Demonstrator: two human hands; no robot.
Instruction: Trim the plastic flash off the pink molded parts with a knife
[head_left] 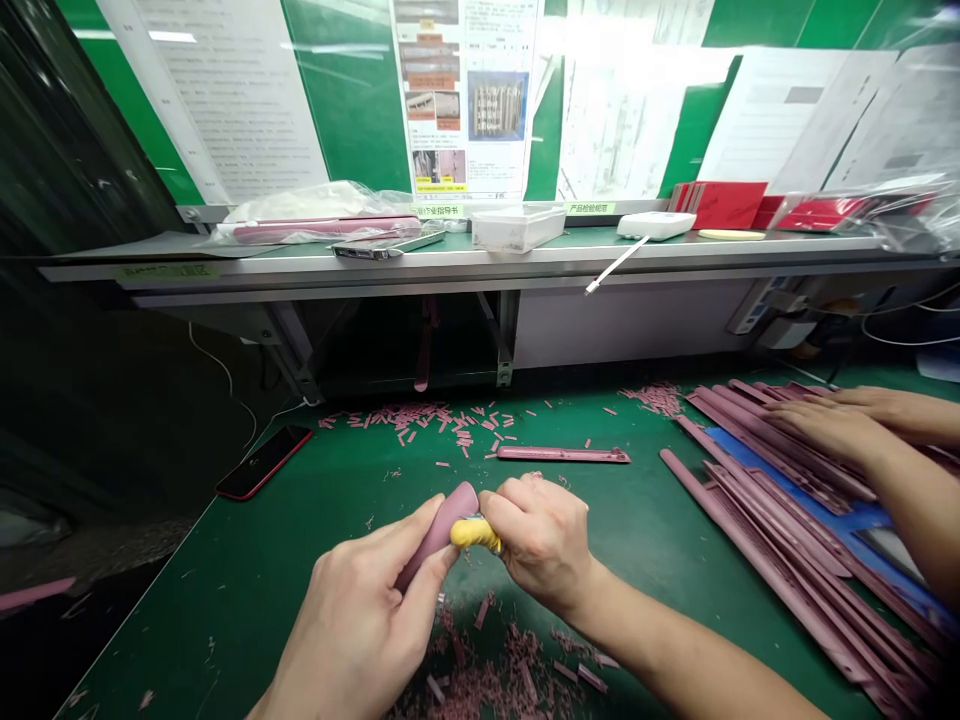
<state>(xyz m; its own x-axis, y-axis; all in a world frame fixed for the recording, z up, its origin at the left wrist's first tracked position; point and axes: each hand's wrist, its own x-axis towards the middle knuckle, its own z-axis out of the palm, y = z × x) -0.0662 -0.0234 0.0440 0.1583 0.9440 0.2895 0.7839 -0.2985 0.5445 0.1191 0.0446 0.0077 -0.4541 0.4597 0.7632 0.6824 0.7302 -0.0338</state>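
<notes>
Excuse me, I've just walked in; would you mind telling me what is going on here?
A person's left hand holds a pink piece. The curled right hand, a yellow covering at its thumb, is close to the piece's upper end. Pink scraps lie on the green table. At right, a co-worker's hands are at more pink parts.

A green table [255, 570] stood below a metal-edged shelf [420, 272], with a pale panel [615, 330] beneath the shelf's right half. Printed papers [232, 90] hung on a green wall [352, 100] behind, where white light glared. The far left was dark.
</notes>
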